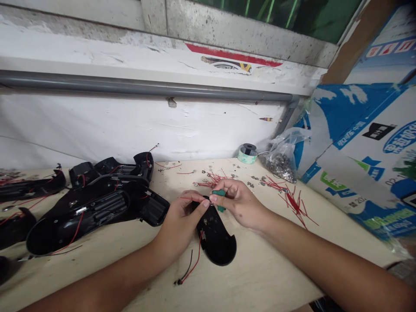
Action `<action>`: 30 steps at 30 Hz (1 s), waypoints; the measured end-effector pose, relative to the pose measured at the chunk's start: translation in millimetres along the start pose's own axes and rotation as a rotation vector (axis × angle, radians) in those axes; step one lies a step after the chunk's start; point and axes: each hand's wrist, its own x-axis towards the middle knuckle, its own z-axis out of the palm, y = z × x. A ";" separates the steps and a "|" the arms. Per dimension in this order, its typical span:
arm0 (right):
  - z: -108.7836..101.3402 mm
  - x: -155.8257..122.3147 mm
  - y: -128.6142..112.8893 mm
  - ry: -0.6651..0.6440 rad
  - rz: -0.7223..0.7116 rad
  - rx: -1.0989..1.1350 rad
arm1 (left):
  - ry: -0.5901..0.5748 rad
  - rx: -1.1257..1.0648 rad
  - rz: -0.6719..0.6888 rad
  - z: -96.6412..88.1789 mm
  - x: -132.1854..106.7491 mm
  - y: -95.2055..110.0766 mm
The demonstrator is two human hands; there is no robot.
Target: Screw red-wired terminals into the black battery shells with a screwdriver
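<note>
A black plastic housing is held on the bench by the closed fingers of the left hand; a small green piece is pinched above it by the right hand; wired housings are laid aside at left; loose red wires are left unused at right.

Left hand holds black casing — right hand pinches green piece.

Head cam on person, angled fwd & down, close above left hand & right hand at wooden bench, white wall just ahead.
</note>
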 end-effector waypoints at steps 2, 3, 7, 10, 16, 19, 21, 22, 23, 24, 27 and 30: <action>-0.8 0.7 0.7 -0.024 0.024 -0.027 | 0.001 0.009 0.001 -0.3 0.5 0.0; -1.6 1.1 1.3 -0.039 0.041 -0.035 | 0.002 0.014 -0.001 -0.3 0.7 0.0; -6.1 2.8 3.9 -0.080 0.047 0.033 | 0.002 -0.024 -0.026 0.4 0.1 0.9; -10.3 3.9 4.3 -0.065 0.022 0.068 | -0.001 -0.047 -0.056 0.5 -1.1 2.7; -15.8 4.8 0.0 -0.062 0.025 -0.040 | 0.020 -0.029 -0.031 -0.3 -0.4 2.8; -14.3 4.2 -3.2 -0.086 0.001 -0.082 | -0.011 -0.061 0.024 -0.3 0.7 2.2; -12.2 3.3 -5.3 -0.103 -0.007 -0.113 | -0.024 -0.071 0.044 -0.2 1.0 2.5; -11.0 2.7 -6.2 -0.117 -0.007 -0.131 | -0.024 -0.077 0.044 0.0 0.9 2.9; -10.0 2.1 -6.8 -0.129 -0.006 -0.146 | -0.020 -0.086 0.039 0.1 0.9 3.2; -9.1 1.4 -7.0 -0.138 -0.003 -0.156 | -0.016 -0.095 0.032 0.3 0.8 3.5; -7.4 -0.2 -5.4 -0.133 0.022 -0.170 | 0.006 -0.079 0.018 0.4 0.6 3.7; -6.6 -0.8 -2.4 -0.117 0.039 -0.183 | 0.018 -0.022 0.011 -0.1 0.4 3.3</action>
